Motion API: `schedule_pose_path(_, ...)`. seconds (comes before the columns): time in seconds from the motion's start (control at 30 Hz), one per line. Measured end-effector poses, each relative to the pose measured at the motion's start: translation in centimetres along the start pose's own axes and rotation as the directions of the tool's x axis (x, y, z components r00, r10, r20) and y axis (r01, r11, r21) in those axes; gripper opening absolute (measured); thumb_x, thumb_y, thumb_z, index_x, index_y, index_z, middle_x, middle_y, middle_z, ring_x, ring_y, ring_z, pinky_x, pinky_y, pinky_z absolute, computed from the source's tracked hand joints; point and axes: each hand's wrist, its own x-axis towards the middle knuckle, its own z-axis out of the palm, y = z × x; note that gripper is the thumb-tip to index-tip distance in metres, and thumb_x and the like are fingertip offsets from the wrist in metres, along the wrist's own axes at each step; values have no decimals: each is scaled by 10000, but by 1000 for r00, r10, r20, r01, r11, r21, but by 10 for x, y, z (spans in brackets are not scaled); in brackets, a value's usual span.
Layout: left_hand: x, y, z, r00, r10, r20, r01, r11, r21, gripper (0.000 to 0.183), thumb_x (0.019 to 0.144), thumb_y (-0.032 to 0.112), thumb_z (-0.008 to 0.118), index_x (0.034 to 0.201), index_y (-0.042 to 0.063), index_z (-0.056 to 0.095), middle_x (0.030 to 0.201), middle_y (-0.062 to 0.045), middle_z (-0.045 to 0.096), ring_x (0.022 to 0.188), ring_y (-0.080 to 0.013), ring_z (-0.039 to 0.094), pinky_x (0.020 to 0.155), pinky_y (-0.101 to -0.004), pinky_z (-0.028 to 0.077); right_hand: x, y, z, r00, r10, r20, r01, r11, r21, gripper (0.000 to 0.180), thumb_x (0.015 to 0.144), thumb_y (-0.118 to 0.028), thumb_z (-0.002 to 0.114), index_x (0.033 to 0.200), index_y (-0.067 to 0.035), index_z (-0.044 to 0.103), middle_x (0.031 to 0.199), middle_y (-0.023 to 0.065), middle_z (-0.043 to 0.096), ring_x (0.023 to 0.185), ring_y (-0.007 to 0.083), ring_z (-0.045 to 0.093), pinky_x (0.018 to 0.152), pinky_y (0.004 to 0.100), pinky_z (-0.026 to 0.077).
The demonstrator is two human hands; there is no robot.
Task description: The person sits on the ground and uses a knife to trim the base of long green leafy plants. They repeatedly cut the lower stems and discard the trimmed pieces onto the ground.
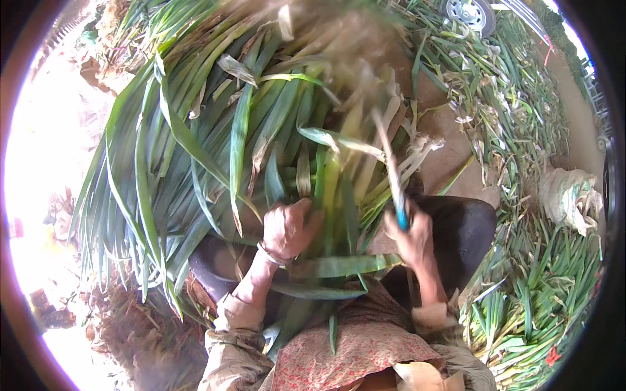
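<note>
My left hand (pixel 291 229), with a bangle at the wrist, is closed around long green leaves at the near edge of a big heap of large green onions or leeks (pixel 205 127). In my right hand (pixel 413 234) is a long, narrow tool (pixel 389 156) with a blue part by the fingers. It points away from me over pale stalks (pixel 362 171). Motion blur hides whether it is a blade or a stick. A loose leaf (pixel 342 266) crosses my lap between the wrists. Leaves partly cover the left fingers.
Cut leaves and stalks (pixel 503 102) litter the ground at right, around a white woven sack (pixel 570 200). A wheel (pixel 469 14) stands at the upper right. Bundled green onions or leeks (pixel 513 337) lie at lower right. Dry brown scraps (pixel 132 337) cover the lower left.
</note>
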Motion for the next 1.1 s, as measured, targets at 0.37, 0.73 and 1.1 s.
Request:
schedule_pose_path(0.37,-10,34,-13,986,67,-151,-63,997,33,266,845,279,649,778,23,621,619,-180,572,597,-350,597,550,-413,453,-67,21,1,974,-223,33,221,919,-327,429,780,-287,717,1114,-39,609,932,194,652,868,377,637,741,432,508)
schedule_pose_path(0.73,-150,70,-44,996,-58,68,38,963,267,216,767,243,715,750,55,609,585,-118,559,609,-318,587,618,-414,459,-84,29,-9,993,-55,101,68,990,-127,343,775,-265,698,1051,-68,646,921,196,663,853,385,643,729,426,515)
schedule_pose_path(1.1,38,19,21,993,34,-115,17,911,413,504,849,417,615,1120,4,514,985,-243,615,947,-395,603,816,-455,491,-79,41,-1,981,-139,132,155,981,-114,389,780,-256,711,1087,-35,620,858,229,649,827,421,625,696,445,508)
